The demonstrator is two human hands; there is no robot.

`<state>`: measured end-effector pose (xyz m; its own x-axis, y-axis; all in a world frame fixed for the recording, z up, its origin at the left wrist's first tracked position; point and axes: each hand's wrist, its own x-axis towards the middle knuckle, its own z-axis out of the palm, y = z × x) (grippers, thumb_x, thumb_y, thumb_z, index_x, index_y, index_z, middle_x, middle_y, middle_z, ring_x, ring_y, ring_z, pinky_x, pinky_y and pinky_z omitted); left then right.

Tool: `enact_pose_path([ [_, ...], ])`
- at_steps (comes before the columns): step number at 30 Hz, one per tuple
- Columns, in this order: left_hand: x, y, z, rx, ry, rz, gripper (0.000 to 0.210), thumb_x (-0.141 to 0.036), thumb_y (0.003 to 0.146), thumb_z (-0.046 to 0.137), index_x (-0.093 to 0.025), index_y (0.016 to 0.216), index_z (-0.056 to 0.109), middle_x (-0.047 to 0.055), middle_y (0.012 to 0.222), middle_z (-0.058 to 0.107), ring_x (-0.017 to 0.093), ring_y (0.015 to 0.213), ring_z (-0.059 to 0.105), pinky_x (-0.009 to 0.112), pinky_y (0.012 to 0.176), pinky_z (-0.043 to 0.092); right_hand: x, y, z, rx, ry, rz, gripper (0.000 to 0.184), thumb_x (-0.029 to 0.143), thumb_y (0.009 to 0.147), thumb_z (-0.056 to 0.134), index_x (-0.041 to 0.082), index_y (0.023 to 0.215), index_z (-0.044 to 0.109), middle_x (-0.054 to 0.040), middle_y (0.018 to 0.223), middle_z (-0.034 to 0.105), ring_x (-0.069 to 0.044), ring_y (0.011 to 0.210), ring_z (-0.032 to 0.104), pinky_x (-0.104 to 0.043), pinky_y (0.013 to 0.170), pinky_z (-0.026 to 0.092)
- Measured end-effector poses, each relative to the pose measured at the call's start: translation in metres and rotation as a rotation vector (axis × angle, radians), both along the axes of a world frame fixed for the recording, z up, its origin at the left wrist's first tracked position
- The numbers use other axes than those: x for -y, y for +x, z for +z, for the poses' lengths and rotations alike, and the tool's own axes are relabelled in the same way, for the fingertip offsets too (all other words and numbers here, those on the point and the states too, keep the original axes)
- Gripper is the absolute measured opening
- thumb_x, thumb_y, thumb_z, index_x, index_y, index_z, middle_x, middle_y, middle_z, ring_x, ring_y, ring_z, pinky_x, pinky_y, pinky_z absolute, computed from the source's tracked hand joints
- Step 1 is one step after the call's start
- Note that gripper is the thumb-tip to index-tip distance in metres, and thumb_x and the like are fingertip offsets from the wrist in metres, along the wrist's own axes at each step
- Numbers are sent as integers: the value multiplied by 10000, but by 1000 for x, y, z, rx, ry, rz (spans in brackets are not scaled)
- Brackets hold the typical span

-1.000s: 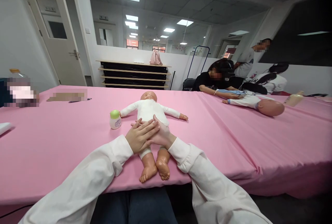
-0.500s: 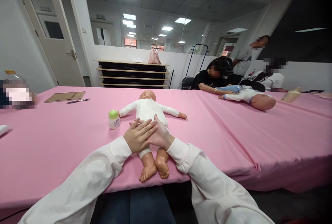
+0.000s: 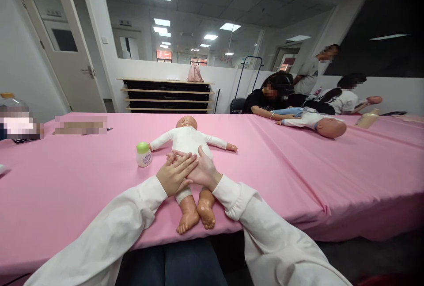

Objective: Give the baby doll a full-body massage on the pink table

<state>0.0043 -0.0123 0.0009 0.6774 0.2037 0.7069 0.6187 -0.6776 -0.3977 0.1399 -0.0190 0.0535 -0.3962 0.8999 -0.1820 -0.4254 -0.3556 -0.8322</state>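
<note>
The white-clad doll (image 3: 189,139) lies near the middle of the pink tablecloth (image 3: 82,193), head far, feet near; over its lower torso spreads the right hand (image 3: 206,170), open and flat, and the left hand (image 3: 175,174), also open, overlaps it; a green-capped bottle (image 3: 143,155) stands left, a second doll (image 3: 331,127) lies far right

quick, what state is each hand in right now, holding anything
Left hand: open, fingers extended, laid over the other palm; no object visible.
Right hand: open, palm up, fingers mostly hidden beneath the left; no object visible.
</note>
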Motion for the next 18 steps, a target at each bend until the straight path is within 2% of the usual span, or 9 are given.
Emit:
enact_pose_path([
  [3,1,-2,0,-8,-16,24,514,-419,909,252,-155,1301,455,74,1322,457,183,1291,350,407,1134,-48,-10,10,-2,-275,37,300,866,653,832,20,19,1215,470,-186,1281,473,-190,1220,443,-348,1077,288],
  [4,2,-1,0,-23,-14,8,513,-417,909,249,-154,1295,461,71,1323,455,181,1291,351,406,1134,-54,-14,13,-3,-324,47,319,881,660,825,1,21,1222,459,-184,1306,450,-188,1224,438,-338,1084,276],
  [8,5,3,2,-79,5,-59,507,-419,910,253,-143,1260,496,59,1324,456,173,1272,375,395,1130,-85,-20,15,-8,-375,32,326,860,660,830,13,35,1215,461,-158,1353,404,-188,1233,428,-308,1094,256],
  [11,3,4,3,-50,7,-31,518,-434,907,257,-141,1266,489,65,1319,460,183,1263,387,408,1127,-82,-16,10,-12,-359,7,359,858,674,825,49,28,1202,470,-171,1323,435,-186,1230,431,-306,1091,261],
  [14,2,1,3,-11,5,-12,506,-419,908,273,-140,1280,473,65,1324,455,186,1268,380,415,1132,-54,-14,10,-10,-318,32,367,864,677,820,37,37,1207,469,-184,1306,448,-186,1231,426,-339,1084,276],
  [18,3,-1,2,-32,-3,-48,488,-397,903,305,-142,1288,461,65,1331,448,178,1287,354,401,1136,-44,-17,16,-4,-308,99,315,839,631,838,-18,61,1213,469,-171,1370,374,-182,1239,415,-348,1078,290],
])
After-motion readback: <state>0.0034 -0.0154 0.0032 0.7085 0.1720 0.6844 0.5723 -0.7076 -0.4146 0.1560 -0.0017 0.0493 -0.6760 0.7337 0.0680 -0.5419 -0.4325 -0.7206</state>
